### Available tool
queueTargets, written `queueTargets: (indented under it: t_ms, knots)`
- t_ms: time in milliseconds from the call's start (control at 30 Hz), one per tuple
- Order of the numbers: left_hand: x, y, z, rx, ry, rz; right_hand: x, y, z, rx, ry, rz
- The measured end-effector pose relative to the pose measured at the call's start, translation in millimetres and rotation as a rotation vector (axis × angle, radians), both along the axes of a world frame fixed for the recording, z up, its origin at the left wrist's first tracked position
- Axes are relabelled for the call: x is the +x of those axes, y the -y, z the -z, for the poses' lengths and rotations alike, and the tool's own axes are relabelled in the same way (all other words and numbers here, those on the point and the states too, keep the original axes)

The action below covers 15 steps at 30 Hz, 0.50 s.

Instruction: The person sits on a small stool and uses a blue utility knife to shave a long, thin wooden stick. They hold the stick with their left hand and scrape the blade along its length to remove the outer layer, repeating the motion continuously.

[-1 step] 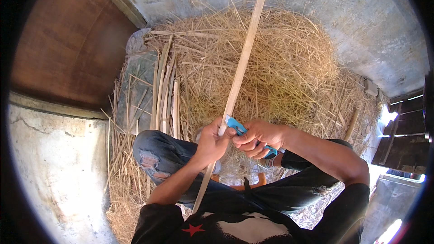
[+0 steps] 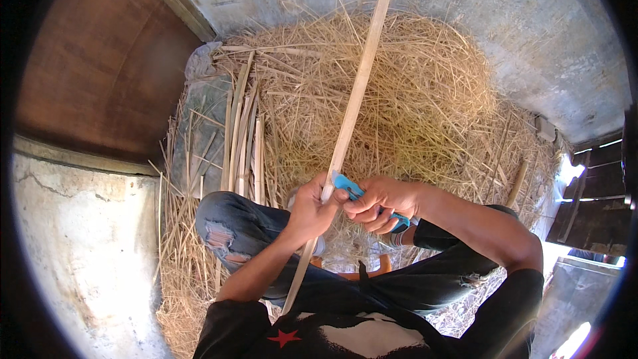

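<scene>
A long, pale bamboo strip (image 2: 361, 80) slants from my lap up and away to the right, its far end above the straw. My left hand (image 2: 312, 209) is closed round its lower part. In my right hand (image 2: 382, 203) I grip a blue utility knife (image 2: 348, 187), whose front end meets the strip right beside my left fingers. My right thumb lies close to my left thumb at that spot. The knife's blade is too small to make out clearly, and the fingers hide part of its handle.
Loose straw and shavings (image 2: 412, 86) cover the floor. Several cut strips (image 2: 240, 133) lie at the left, near a grey slab (image 2: 203, 110). A concrete wall (image 2: 465, 0) stands behind, a brown panel (image 2: 106, 66) at left. My bent knees (image 2: 229, 223) flank the work.
</scene>
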<state>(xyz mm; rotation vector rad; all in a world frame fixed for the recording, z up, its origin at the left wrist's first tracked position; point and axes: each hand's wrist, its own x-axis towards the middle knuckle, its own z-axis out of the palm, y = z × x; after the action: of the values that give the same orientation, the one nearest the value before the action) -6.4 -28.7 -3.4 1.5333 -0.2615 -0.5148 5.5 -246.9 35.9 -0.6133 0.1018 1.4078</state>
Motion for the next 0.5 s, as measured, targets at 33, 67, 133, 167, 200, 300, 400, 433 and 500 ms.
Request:
queueTargets:
  t_ms: [33, 67, 133, 167, 200, 300, 400, 433, 500]
  knots:
    - [0.0, 0.4, -3.1, -0.008, 0.014, 0.027, 2.2, 3.1, 1.0, -0.005, -0.006, -0.047]
    - [0.3, 2.5, -14.6, -0.012, 0.025, 0.047, 4.3, 3.7, -0.1, 0.000, -0.003, -0.077]
    - [0.4, 3.9, -25.0, -0.045, 0.007, 0.085, 5.2, 4.6, -9.0, 0.000, 0.004, -0.129]
    - [0.0, 4.5, -26.6, -0.071, -0.024, 0.103, 3.9, 4.6, -9.0, 0.029, -0.034, -0.129]
    - [-0.1, 4.9, -27.1, -0.096, -0.055, 0.120, 2.5, 4.9, -8.3, 0.022, -0.043, -0.127]
    - [2.4, 1.5, -19.6, -0.100, -0.064, 0.159, -0.6, 4.1, -1.6, 0.018, -0.064, -0.104]
    - [2.8, -4.7, -2.2, 0.039, -0.041, 0.146, -3.0, 1.1, 4.2, 0.029, -0.065, -0.053]
    - [2.4, -6.4, 0.4, 0.053, -0.047, 0.147, -2.6, -0.5, 3.8, 0.025, -0.058, -0.041]
    - [3.8, -7.0, -7.2, 0.084, -0.062, 0.148, -1.2, -2.0, 1.4, 0.033, -0.041, -0.056]
